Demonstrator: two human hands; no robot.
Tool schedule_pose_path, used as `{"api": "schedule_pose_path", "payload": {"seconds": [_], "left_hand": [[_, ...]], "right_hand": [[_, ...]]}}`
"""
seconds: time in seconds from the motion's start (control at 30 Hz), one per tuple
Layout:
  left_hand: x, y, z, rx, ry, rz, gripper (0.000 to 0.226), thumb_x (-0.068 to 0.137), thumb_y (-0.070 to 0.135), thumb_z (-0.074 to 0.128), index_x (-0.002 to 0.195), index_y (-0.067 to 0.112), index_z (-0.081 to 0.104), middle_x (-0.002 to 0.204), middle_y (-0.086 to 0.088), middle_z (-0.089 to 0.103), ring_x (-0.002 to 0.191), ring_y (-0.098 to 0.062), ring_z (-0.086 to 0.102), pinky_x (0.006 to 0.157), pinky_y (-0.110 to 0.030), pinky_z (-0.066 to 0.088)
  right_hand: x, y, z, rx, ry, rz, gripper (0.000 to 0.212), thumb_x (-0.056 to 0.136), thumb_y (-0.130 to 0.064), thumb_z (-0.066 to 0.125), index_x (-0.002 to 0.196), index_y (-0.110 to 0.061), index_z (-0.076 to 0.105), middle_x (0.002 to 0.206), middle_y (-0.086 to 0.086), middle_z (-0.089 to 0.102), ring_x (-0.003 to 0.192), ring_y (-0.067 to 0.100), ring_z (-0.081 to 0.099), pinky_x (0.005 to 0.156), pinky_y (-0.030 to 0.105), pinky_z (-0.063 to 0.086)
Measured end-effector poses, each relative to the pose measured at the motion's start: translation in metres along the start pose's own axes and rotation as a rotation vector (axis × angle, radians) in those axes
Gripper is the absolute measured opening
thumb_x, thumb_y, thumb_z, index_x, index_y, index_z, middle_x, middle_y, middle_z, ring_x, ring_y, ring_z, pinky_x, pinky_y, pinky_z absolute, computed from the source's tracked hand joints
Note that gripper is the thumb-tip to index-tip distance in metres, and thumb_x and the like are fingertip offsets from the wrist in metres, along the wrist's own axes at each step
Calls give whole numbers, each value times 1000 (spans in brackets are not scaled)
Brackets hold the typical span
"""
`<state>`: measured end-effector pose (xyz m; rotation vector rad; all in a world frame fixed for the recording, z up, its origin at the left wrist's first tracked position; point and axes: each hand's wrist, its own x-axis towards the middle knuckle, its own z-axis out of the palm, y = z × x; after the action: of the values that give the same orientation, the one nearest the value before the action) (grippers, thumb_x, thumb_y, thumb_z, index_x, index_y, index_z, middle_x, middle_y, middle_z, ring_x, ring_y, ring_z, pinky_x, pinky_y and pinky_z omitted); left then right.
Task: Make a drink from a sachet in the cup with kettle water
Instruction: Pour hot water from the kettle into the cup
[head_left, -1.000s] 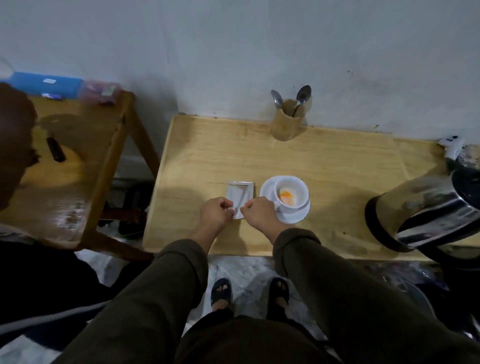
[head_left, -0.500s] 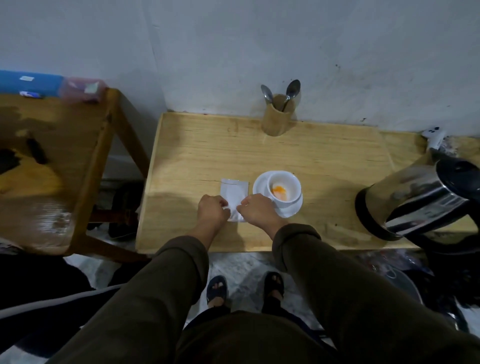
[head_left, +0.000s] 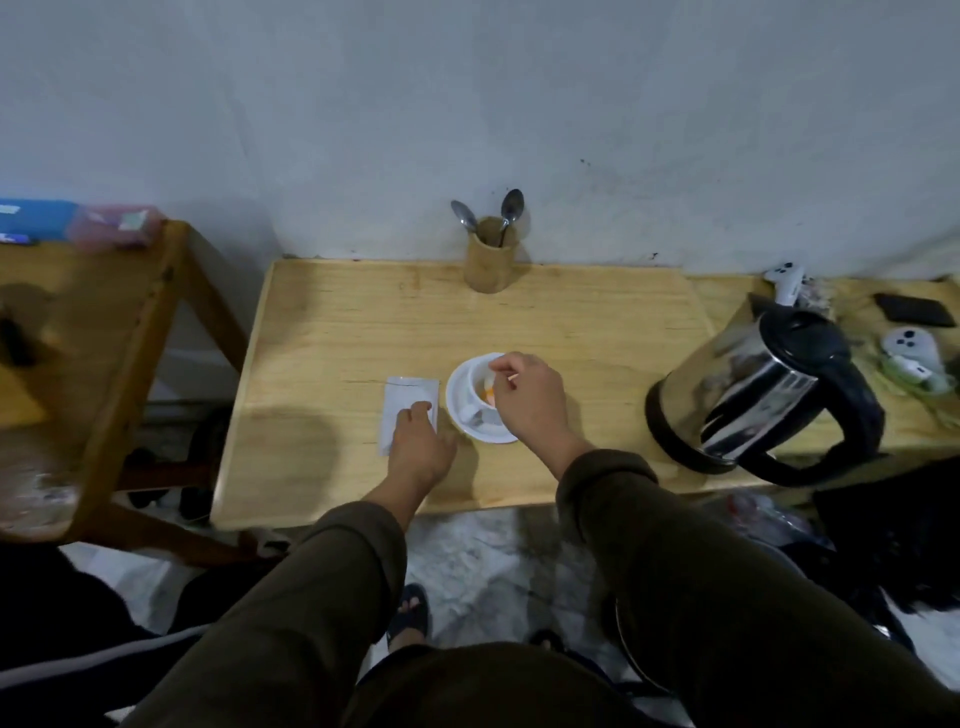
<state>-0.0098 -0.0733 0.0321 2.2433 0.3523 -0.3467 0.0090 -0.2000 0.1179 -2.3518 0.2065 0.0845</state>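
Observation:
A white sachet (head_left: 406, 397) lies flat on the wooden table (head_left: 571, 332), left of a white cup (head_left: 474, 402) on a white saucer (head_left: 485, 435). Orange powder (head_left: 487, 396) shows inside the cup. My left hand (head_left: 420, 444) holds the sachet's near end against the table. Above the cup, my right hand (head_left: 527, 402) hides most of it, thumb and finger pinched on a small pale scrap (head_left: 512, 376); what the scrap is I cannot tell. A steel kettle (head_left: 748, 384) with a black handle stands to the right.
A wooden holder (head_left: 487, 262) with two spoons stands at the wall. White controllers (head_left: 911, 356) and a dark phone (head_left: 914, 310) lie behind the kettle. A second wooden table (head_left: 104, 332) stands to the left. My feet are on the floor below the table's front edge.
Both hands were on the sachet's near end. My right hand has left it and moved right to above the cup, pinched. My left hand stays on the sachet.

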Motion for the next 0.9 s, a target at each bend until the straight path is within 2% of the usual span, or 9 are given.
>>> {"api": "schedule_pose_path", "payload": {"seconds": [0.17,0.23,0.33,0.5,0.57,0.67,0.77,0.83,0.9], "left_hand": [[-22,23,34,-143,111,44,53,77,21,54,125,0,47,127,-23,54,122,-39,49,99,-43,42],[-30,32,52,-179,184,31,59,79,12,55,134,-3,39,135,-23,48,127,-37,45,105,-42,38],[-42,47,73,-234,280,39,63,80,7,52,138,-6,30,141,-24,40,133,-36,39,107,-40,34],[-49,60,96,-324,333,7,85,82,10,59,149,3,6,149,-18,32,136,-35,38,109,-42,33],[-49,63,101,-309,300,-39,94,84,12,58,150,8,-8,154,-14,27,138,-36,35,111,-43,29],[-45,67,106,-328,264,-145,96,86,13,57,149,12,-16,158,-10,23,140,-37,32,113,-41,25],[-43,70,108,-351,268,-208,95,87,14,55,150,16,-16,157,-13,25,139,-39,32,114,-42,24],[-42,70,109,-353,275,-216,95,87,14,55,150,16,-15,155,-16,26,139,-40,32,114,-43,24],[-41,70,109,-339,272,-222,95,87,14,56,150,15,-16,155,-17,28,138,-41,33,114,-43,24]], "right_hand": [[-9,39,-51,-87,66,-53,29,89,-9,50,115,-11,63,122,10,53,110,24,56,88,22,39],[-16,59,-77,-159,133,-106,30,89,-10,50,116,-12,62,123,9,51,115,23,51,97,27,39],[-23,87,-113,-297,361,-181,31,83,-10,53,112,-13,64,121,10,51,118,27,46,101,40,40],[-35,129,-165,-478,618,-123,31,83,-12,51,111,-17,62,135,10,47,130,30,38,106,51,22],[-38,145,-179,-481,640,-37,33,86,-14,50,117,-16,58,142,12,42,136,31,33,109,57,19],[-42,166,-192,-408,649,104,47,83,-14,51,129,-18,46,149,12,33,140,32,25,112,56,19],[-46,178,-203,-192,672,198,61,80,-10,55,137,-16,35,143,14,37,133,31,32,110,48,29],[-46,185,-212,19,645,312,53,81,-10,57,131,-12,39,131,15,47,122,32,44,102,44,40],[-43,190,-223,227,608,430,32,84,-10,56,116,-8,50,117,17,57,110,36,55,93,43,48]]}}
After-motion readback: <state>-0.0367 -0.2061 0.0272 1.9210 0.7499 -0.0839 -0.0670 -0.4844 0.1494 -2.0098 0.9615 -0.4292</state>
